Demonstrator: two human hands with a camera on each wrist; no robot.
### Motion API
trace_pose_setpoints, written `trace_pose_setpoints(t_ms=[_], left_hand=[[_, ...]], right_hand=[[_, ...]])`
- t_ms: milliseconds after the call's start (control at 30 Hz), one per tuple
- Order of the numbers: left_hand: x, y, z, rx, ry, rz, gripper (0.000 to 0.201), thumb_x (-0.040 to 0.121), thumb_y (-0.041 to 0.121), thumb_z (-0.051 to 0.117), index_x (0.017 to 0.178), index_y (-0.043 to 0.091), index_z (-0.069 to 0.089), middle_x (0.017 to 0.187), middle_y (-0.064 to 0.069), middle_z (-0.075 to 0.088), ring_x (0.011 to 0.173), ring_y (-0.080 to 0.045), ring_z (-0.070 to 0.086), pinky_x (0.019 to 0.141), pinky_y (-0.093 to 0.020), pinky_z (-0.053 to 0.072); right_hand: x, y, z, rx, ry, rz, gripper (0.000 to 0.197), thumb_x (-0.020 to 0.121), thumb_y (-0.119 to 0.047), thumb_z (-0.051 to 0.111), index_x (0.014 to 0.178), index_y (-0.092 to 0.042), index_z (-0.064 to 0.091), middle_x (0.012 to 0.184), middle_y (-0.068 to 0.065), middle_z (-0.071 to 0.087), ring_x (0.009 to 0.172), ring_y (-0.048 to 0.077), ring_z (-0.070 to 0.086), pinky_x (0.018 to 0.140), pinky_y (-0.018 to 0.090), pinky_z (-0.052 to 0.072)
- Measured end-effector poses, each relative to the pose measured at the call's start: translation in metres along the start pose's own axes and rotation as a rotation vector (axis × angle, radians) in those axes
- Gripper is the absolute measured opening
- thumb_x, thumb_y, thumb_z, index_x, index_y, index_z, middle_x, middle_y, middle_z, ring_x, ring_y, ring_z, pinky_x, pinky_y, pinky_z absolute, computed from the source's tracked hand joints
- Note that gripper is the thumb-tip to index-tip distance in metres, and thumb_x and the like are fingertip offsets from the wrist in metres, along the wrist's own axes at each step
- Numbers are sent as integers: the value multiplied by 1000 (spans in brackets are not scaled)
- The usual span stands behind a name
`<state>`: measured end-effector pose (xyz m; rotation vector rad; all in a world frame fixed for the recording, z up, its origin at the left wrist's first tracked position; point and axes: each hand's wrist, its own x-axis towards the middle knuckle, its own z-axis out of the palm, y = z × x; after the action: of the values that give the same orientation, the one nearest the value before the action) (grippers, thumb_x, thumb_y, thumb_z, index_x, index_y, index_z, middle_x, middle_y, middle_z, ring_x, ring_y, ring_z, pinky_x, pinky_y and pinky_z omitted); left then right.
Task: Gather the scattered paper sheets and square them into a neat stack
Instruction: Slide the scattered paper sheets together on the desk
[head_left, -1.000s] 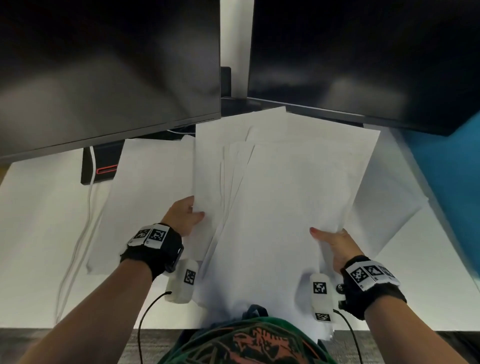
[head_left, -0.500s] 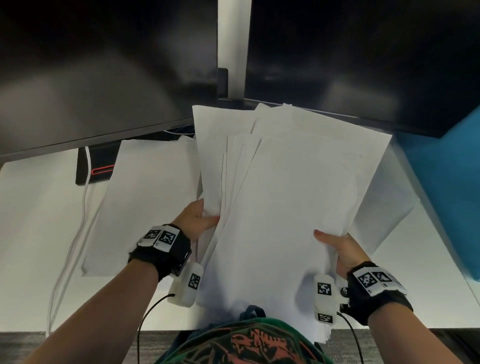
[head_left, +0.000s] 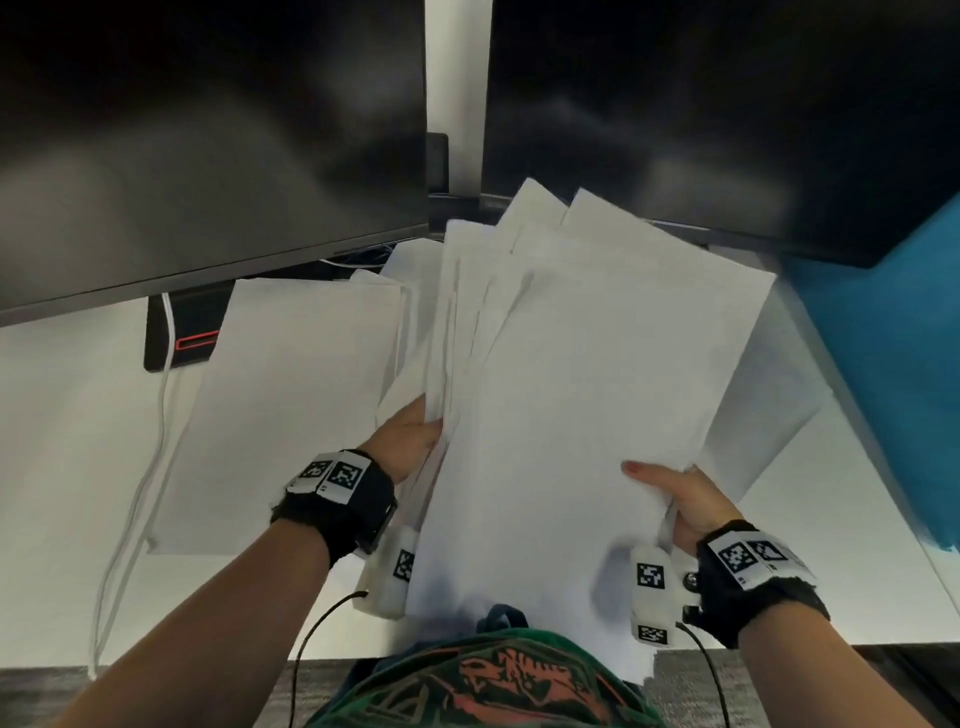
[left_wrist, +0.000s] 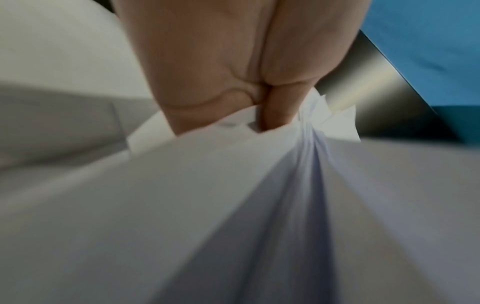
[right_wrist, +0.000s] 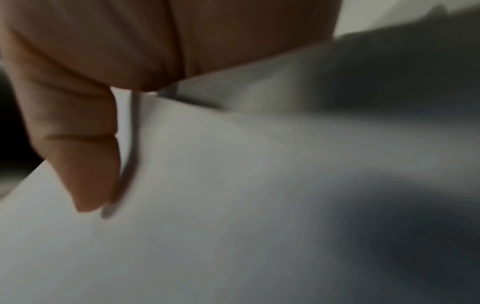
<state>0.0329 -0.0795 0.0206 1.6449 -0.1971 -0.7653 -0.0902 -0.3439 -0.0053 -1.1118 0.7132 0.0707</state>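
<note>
A fanned bundle of white paper sheets (head_left: 587, 395) is lifted off the desk and tilted up toward the monitors. My left hand (head_left: 410, 441) grips its left edge, the fingers hidden under the sheets; the left wrist view shows my palm (left_wrist: 233, 67) closed on the bunched edges (left_wrist: 314, 127). My right hand (head_left: 675, 493) pinches the right edge, thumb on top; the right wrist view shows that thumb (right_wrist: 85, 164) pressed on the top sheet (right_wrist: 233, 205). One loose sheet (head_left: 291, 405) lies flat at the left, another sheet (head_left: 769, 410) lies at the right, partly under the bundle.
Two dark monitors (head_left: 208, 135) (head_left: 727, 104) stand close behind the papers. A black device with a red line (head_left: 182, 332) and white cables (head_left: 150, 467) are at the left on the white desk (head_left: 62, 467). A blue panel (head_left: 893, 364) bounds the right side.
The bundle has risen off the desk and tilted up and to the right, its sheets drawing closer together. Both hands have moved up with it, still holding its edges.
</note>
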Motion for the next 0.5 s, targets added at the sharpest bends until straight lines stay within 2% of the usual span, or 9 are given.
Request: trace_pose_setpoints(t_ms=[67,133,167,200,233,300,333,400,500], left_hand=[[0,3,10,48,-122,-12,30,95,3,40,112,25,52,98,10,61,83,6,61,89,-16,45],[2,0,9,138,-164,-23,22,94,8,44,108,20,56,100,1,63,89,-6,61,92,-24,46],[3,-3,5,163,-114,-45,17,93,12,48,106,17,57,100,-5,62,90,-15,60,90,-29,47],[5,-4,-1,154,-36,-70,13,91,14,50,101,14,58,95,-9,62,87,-20,59,82,-31,49],[5,-5,-11,117,57,-92,8,91,13,50,93,13,58,88,-11,61,78,-20,60,71,-27,49],[3,-4,-35,53,294,-67,19,91,4,48,85,20,57,76,-6,61,59,-11,60,54,-17,47],[0,-4,-49,57,422,-32,21,90,2,49,84,21,57,75,-4,61,61,-12,61,54,-16,47],[-7,-9,-78,149,660,-25,18,86,2,53,95,17,60,82,-6,64,80,-26,61,67,-26,47],[-19,-23,-115,416,929,-213,37,84,11,56,120,15,52,120,-12,59,115,-35,50,95,-41,40]], right_hand=[[1,1,7,-72,13,-11,24,78,6,62,96,-10,65,75,1,76,71,15,73,55,23,57],[4,2,14,-114,11,-10,32,67,-3,75,97,-9,65,78,3,76,71,17,73,61,27,57],[6,3,13,-121,16,-7,47,55,-13,84,98,-8,66,81,5,76,75,19,73,68,31,56],[9,4,12,-130,35,-9,56,46,-20,88,97,-9,67,82,5,76,76,19,73,75,33,55],[9,3,11,-124,54,-19,49,50,-19,88,94,-10,67,79,3,77,74,16,73,77,33,53],[11,-1,7,-121,83,-39,20,73,-1,71,88,-12,66,68,-4,75,65,10,72,73,29,52],[11,-2,6,-123,101,-44,21,78,5,64,87,-13,65,66,-4,75,64,12,71,72,29,51],[13,-5,5,-142,109,-43,24,78,8,61,88,-13,65,66,-3,75,74,22,69,77,33,50],[15,-5,6,-170,125,-22,22,79,8,60,87,-12,64,62,-3,74,79,24,63,71,32,48]])
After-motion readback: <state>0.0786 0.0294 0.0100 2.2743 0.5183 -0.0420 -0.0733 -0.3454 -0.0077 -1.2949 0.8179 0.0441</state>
